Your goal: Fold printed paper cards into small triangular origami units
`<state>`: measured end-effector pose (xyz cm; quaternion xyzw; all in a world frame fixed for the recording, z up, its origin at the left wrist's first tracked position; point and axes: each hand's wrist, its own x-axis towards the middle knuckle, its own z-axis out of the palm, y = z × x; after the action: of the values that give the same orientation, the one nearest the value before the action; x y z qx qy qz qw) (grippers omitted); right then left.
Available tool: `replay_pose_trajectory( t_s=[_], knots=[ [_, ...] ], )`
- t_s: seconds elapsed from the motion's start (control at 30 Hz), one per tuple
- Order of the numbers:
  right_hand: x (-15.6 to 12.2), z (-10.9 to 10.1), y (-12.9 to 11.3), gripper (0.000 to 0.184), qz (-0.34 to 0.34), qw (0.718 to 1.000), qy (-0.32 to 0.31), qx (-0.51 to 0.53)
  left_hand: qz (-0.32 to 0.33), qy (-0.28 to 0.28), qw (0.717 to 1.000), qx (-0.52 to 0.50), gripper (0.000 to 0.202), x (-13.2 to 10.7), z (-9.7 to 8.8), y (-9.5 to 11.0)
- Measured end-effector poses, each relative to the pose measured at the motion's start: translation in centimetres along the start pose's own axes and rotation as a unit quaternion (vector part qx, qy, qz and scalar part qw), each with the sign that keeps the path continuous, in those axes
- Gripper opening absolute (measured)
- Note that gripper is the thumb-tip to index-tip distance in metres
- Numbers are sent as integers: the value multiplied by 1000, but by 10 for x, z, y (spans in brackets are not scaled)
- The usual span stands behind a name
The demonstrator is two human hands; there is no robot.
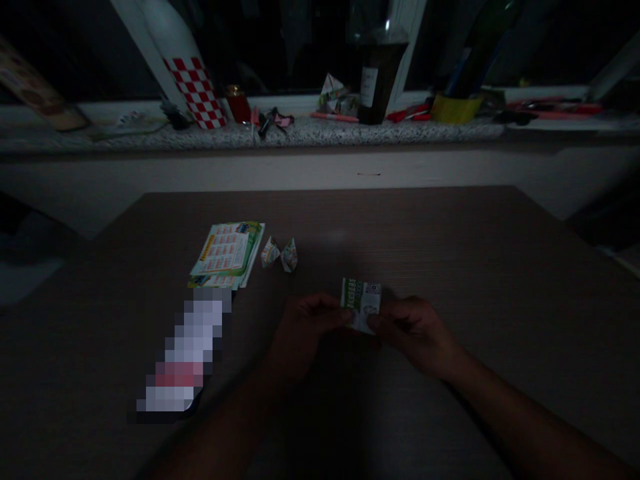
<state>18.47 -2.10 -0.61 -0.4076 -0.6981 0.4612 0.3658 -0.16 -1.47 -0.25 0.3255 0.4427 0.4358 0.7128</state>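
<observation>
A small folded piece of printed paper [361,303], white with green print, is held just above the brown table [450,267]. My left hand [305,330] pinches its left edge with thumb and fingers closed. My right hand [413,330] pinches its lower right edge, fingers curled. Two small folded paper shapes [280,254] lie on the table behind my hands. A stack of printed green and white sheets [227,255] lies to their left.
A blurred-out flat object [185,357] lies at the front left of the table. Behind the table runs a speckled sill [320,132] with a dark bottle [376,80], a red-and-white checkered object [197,90], a yellow tape roll [455,108], pens and another folded paper.
</observation>
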Motion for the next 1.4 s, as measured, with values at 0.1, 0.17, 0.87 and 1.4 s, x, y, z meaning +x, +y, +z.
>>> replay_pose_trajectory(
  t_s=[0.1, 0.17, 0.87, 1.4],
  knots=[
    [0, -2, 1, 37, -23, 1000, -4, -15, -9, -16, 1000, -15, 12, -1, 3, 0],
    [0, -2, 1, 36, -41, 999, -1, -18, -22, -16, 999, -22, 13, -2, 5, 1],
    [-3, -4, 6, 40, -121, 990, 45, -49, -86, -42, 995, -27, 20, -2, 5, -2],
    [-2, -12, 3, 25, -136, 981, 128, -58, -100, -41, 993, -37, 21, -2, 0, 6]
  ],
)
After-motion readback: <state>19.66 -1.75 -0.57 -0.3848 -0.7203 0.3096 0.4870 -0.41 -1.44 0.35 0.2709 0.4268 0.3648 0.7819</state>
